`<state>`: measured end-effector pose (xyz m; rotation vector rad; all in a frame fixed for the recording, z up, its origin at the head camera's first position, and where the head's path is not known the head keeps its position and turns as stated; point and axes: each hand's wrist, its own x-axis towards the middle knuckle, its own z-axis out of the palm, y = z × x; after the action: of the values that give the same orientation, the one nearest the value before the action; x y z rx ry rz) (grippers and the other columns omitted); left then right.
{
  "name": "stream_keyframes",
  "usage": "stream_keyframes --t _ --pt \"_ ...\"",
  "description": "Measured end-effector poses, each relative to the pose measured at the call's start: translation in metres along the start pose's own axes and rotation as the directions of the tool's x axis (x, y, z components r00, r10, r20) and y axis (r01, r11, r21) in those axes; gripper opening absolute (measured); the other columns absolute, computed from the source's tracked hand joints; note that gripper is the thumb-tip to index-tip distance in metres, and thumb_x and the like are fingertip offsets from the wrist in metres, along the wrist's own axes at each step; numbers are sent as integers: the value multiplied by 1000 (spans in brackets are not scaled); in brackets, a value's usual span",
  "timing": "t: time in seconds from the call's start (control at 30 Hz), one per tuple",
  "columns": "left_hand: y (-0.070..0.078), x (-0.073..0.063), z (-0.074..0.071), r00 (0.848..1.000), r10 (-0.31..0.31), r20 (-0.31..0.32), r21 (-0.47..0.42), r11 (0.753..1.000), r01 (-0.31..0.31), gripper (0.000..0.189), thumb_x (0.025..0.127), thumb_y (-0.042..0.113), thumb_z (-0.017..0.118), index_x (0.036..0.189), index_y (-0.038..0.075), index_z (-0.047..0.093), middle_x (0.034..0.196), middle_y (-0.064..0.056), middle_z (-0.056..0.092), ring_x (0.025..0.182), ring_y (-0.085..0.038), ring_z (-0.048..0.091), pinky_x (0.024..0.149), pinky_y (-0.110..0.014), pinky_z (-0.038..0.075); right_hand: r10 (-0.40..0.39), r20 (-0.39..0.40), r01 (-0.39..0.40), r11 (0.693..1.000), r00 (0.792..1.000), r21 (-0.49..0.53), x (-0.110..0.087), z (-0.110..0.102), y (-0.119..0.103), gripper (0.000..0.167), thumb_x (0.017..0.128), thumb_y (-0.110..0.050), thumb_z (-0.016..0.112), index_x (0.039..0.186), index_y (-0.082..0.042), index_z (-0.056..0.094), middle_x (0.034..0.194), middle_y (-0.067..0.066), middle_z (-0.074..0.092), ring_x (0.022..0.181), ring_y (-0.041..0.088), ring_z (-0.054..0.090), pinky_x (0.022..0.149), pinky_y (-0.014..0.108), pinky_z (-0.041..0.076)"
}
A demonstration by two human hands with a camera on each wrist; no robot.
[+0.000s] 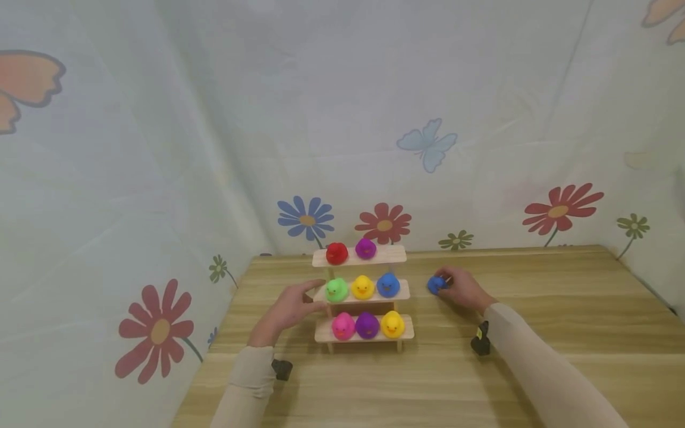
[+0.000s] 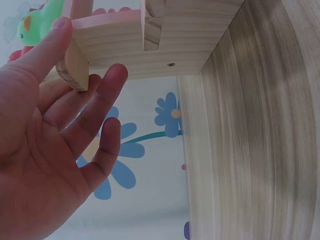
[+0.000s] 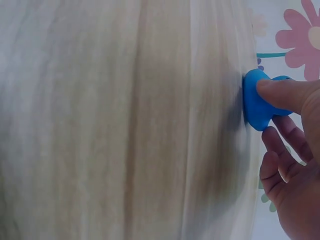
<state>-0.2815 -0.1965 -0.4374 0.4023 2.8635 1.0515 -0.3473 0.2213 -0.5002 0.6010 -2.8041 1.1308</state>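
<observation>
A three-tier wooden stand point(image 1: 397, 254) bears several rubber ducks. At its left side, my left hand point(image 1: 289, 306) holds the end of the middle board, thumb above and fingers below, as the left wrist view point(image 2: 55, 135) shows. My right hand point(image 1: 464, 290) pinches a blue rubber duck point(image 3: 257, 102) right of the stand, at the tabletop. On the top board sit a red duck point(image 1: 337, 254) and a purple duck point(image 1: 366, 249). The middle board carries green point(image 1: 336, 290), yellow and blue ducks; pink, purple and yellow ones point(image 1: 393, 324) stand on the bottom board.
The stand is on a wood-grain table point(image 1: 562, 315). Behind and left of the table hangs a pale curtain point(image 1: 321, 119) printed with flowers and butterflies. A small black device point(image 1: 480, 339) is worn at each wrist.
</observation>
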Motion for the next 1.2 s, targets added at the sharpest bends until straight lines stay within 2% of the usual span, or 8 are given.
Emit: stream_keyframes --t 0.47,0.6,0.8,0.93,1.2 --pt "1 -1 0 1000 -4 8 -26 1000 4 60 81 35 73 135 21 51 131 -6 54 90 -19 61 70 -31 52 14 -27 -14 1000 1000 3 5 6 2 33 75 2 71 107 0 61 101 16 62 87 27 58 78 44 48" --pt "2 -1 0 1000 -7 10 -18 1000 7 60 82 34 72 136 21 50 131 -7 54 91 -20 61 70 -32 52 -14 -28 14 1000 1000 -12 2 5 0 42 72 5 71 113 4 58 105 22 61 88 31 58 78 46 49" --pt "4 -2 -1 1000 -4 9 -8 1000 4 59 82 33 72 136 20 50 129 -7 56 87 -18 61 68 -31 52 -29 -15 28 997 999 -67 -4 -3 -8 56 74 4 70 126 5 51 119 26 55 101 43 55 83 51 47" --pt "3 -2 -1 1000 1 7 -9 1000 -1 59 82 32 72 136 20 50 128 -8 56 86 -17 61 67 -30 51 -47 -18 45 994 999 -100 -7 -9 -15 52 76 2 70 125 4 52 118 25 55 102 43 54 84 52 47" --pt "3 -1 0 1000 3 9 -3 1000 -3 58 83 32 71 136 19 50 128 -7 56 85 -17 61 67 -30 51 -142 -13 139 981 990 -137 -14 -21 -35 44 77 1 72 118 4 56 110 21 59 98 38 56 84 50 46"
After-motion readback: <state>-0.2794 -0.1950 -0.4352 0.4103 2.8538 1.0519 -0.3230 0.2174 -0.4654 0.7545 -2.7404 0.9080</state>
